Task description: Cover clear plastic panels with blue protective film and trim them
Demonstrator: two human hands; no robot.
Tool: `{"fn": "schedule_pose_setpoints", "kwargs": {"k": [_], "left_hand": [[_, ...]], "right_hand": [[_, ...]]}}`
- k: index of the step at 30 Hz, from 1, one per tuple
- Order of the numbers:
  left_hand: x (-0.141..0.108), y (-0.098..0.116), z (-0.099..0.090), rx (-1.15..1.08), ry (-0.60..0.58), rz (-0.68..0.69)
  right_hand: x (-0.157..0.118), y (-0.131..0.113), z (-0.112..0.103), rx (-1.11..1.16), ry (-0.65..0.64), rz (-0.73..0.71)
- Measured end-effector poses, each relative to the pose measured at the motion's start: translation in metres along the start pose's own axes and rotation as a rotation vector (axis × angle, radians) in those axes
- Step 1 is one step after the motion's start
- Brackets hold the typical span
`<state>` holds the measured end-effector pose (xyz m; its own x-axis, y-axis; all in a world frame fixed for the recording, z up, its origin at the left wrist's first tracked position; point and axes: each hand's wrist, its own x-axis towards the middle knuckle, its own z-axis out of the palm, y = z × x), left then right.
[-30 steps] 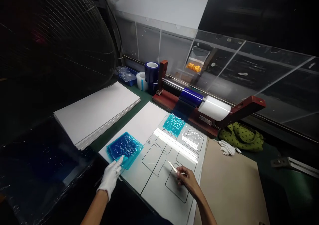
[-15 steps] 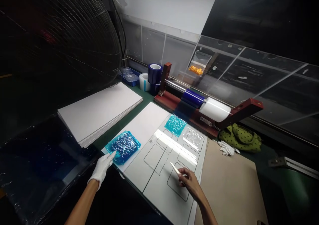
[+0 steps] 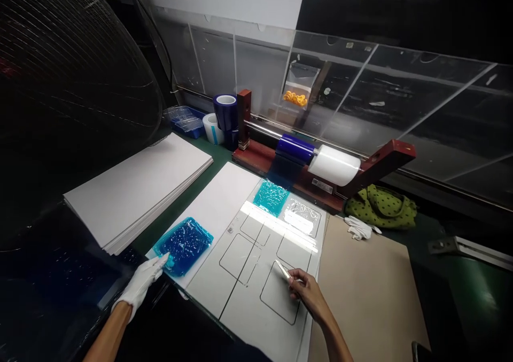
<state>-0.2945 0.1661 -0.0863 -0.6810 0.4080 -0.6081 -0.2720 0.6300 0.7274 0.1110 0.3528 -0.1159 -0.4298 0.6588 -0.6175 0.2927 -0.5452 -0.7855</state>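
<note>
Hand, left (image 3: 137, 287), white-gloved: fingers extended, tips at left corner of glossy blue crinkled film sheet (image 3: 187, 246), pinch: cannot tell | right hand (image 3: 306, 292), bare: gripping slim pale pointed tool (image 3: 282, 269) over pale-grey panel (image 3: 240, 314) with black rounded outlines | film sheet: on white paper sheet (image 3: 224, 188), beside panel | beyond: dark-red stand (image 3: 258, 159) bearing blue roll (image 3: 296, 147), white roll (image 3: 335, 164)

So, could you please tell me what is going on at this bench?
A person has a gloved left hand at the near edge of a blue piece on white paper. The bare right hand holds a pale tool over the outlined board. A teal piece and a clear piece lie at the board's far end, with a red stand holding two rolls behind.
</note>
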Motion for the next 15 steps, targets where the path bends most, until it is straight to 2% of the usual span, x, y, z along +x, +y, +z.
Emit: {"fn": "schedule_pose_setpoints", "kwargs": {"k": [8, 12, 15], "left_hand": [[-0.007, 0.006, 0.005, 0.058, -0.009, -0.046], [-0.008, 0.006, 0.015, 0.110, 0.019, -0.072], [-0.008, 0.008, 0.013, 0.170, 0.055, -0.094]], "right_hand": [[0.012, -0.002, -0.013, 0.040, 0.023, 0.036], [0.017, 0.000, -0.018, 0.054, 0.021, 0.032], [0.019, 0.002, -0.021, 0.073, 0.036, 0.022]]}}
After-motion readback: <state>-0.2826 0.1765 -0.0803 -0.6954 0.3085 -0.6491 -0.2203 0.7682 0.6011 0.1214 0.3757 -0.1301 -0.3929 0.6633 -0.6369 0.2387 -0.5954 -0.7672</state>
